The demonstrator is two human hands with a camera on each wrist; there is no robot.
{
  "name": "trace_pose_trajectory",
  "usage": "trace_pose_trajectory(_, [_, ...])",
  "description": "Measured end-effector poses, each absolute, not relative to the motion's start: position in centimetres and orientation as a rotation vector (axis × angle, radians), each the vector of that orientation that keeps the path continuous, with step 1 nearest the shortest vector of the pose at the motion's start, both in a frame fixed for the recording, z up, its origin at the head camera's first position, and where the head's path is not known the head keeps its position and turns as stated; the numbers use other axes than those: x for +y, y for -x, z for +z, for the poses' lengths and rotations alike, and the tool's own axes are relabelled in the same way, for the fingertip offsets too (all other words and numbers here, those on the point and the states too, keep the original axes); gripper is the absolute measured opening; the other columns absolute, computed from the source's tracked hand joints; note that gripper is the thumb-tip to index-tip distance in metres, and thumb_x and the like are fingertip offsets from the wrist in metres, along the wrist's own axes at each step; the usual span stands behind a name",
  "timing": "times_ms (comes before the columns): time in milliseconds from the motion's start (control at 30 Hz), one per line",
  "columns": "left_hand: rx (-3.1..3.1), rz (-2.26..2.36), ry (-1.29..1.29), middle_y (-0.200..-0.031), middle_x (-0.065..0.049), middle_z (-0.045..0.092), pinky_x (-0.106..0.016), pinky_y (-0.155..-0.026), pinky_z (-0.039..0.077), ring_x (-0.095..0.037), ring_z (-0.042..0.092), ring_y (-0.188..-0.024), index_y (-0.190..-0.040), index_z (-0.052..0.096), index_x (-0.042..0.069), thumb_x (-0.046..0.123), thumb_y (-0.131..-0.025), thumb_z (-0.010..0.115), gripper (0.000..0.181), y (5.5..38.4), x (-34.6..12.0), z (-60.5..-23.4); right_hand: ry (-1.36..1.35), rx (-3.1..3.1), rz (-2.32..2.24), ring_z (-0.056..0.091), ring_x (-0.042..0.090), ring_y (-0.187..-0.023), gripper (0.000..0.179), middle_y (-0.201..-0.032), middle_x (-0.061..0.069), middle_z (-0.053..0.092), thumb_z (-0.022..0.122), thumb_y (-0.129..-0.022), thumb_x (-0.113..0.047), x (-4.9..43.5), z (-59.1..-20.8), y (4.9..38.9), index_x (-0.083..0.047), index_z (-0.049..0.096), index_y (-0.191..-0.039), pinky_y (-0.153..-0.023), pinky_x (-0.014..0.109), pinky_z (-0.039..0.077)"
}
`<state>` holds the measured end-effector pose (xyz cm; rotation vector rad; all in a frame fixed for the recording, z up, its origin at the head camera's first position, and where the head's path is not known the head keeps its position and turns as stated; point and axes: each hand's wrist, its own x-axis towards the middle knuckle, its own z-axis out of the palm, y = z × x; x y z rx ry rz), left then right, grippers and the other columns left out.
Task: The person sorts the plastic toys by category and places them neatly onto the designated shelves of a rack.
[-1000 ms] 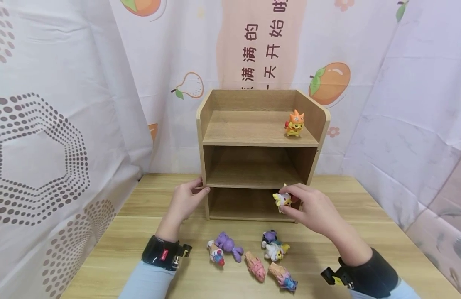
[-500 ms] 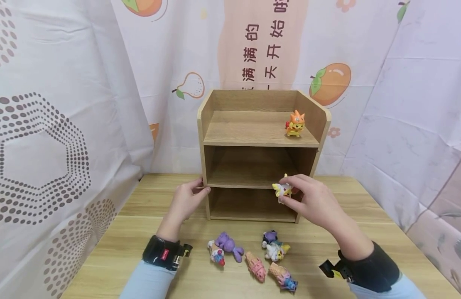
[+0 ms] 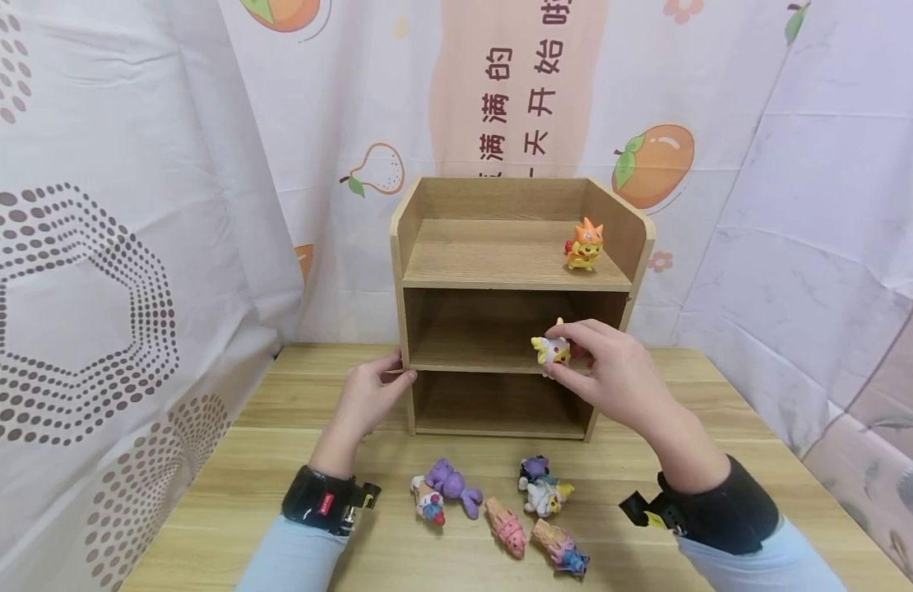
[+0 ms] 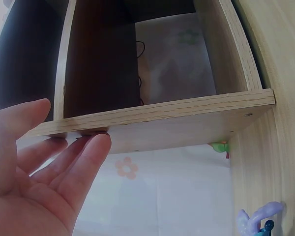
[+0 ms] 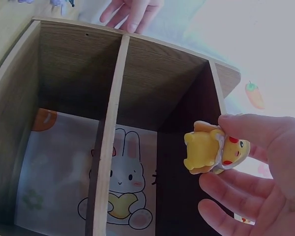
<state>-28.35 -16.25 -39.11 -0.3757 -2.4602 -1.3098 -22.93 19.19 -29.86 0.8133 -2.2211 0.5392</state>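
Observation:
A small figurine with a yellow body and a white hood is pinched by my right hand, in front of the middle compartment of the wooden shelf. Seen from the right wrist, the figurine lies sideways between thumb and fingers, its yellow underside toward the shelf. My left hand touches the shelf's left side panel; from the left wrist, its fingers rest along the outer face and its thumb lies by the front edge. An orange-hooded yellow figurine stands on the top level, right side.
On the wooden table before the shelf lie several toys: a purple figure, a white-and-blue one, a pink cone-shaped one, a purple-blue cone, a white-and-yellow figure and a dark purple one. Printed curtains hang behind.
My right hand has lifted the yellow-and-white figurine from in front of the bottom compartment up to the middle one. My left hand has stayed at the side panel.

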Motion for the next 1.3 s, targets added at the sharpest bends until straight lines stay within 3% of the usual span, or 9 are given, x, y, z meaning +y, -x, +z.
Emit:
trace_pose_trajectory(400, [-2.476, -1.325, 0.356, -0.129, -0.02, 0.067, -0.042, -0.089, 0.058, -0.031, 0.071, -0.106, -0.14, 0.058, -0.002, 0.028, -0.095, 0.074, 0.056, 28.3, -16.2, -39.0, -0.814, -2.176, 0.555, 0.063, 0.013, -0.077, 0.036, -0.1, 0.001, 0.069, 0.088, -0.08, -0.012, 18.8, -27.9, 23.1, -0.013, 0.073, -0.112, -0.058, 0.03, 0.052])
trace_pose_trajectory(733, [-2.475, -1.307, 0.359, -0.129, -0.021, 0.066, -0.042, -0.088, 0.059, -0.031, 0.071, -0.105, -0.139, 0.059, -0.002, 0.029, -0.095, 0.074, 0.056, 28.3, -16.3, -39.1, -0.778, -2.137, 0.545, 0.064, 0.015, -0.076, 0.035, -0.092, 0.001, 0.069, 0.087, -0.08, -0.015, 18.6, -26.2, 23.1, -0.014, 0.072, -0.112, -0.058, 0.033, 0.053])
trace_pose_trajectory(1000, [-2.471, -1.307, 0.372, -0.129, -0.021, 0.066, -0.043, -0.088, 0.059, -0.032, 0.071, -0.105, -0.139, 0.059, -0.002, 0.029, -0.095, 0.073, 0.055, 28.3, -16.3, -39.1, -0.746, -2.142, 0.56, 0.065, 0.017, -0.079, 0.035, -0.102, 0.005, 0.071, 0.085, -0.083, -0.015, 18.4, -25.0, 23.3, -0.012, 0.072, -0.115, -0.06, 0.035, 0.054])
trace_pose_trajectory(1300, [-2.465, -1.302, 0.381, -0.129, -0.021, 0.066, -0.043, -0.088, 0.059, -0.032, 0.071, -0.105, -0.139, 0.06, -0.002, 0.029, -0.095, 0.073, 0.055, 28.2, -16.3, -39.1, -0.721, -2.13, 0.611, 0.069, 0.021, -0.078, 0.034, -0.101, 0.007, 0.071, 0.085, -0.084, -0.015, 18.1, -23.5, 23.9, -0.011, 0.072, -0.115, -0.066, 0.041, 0.054])
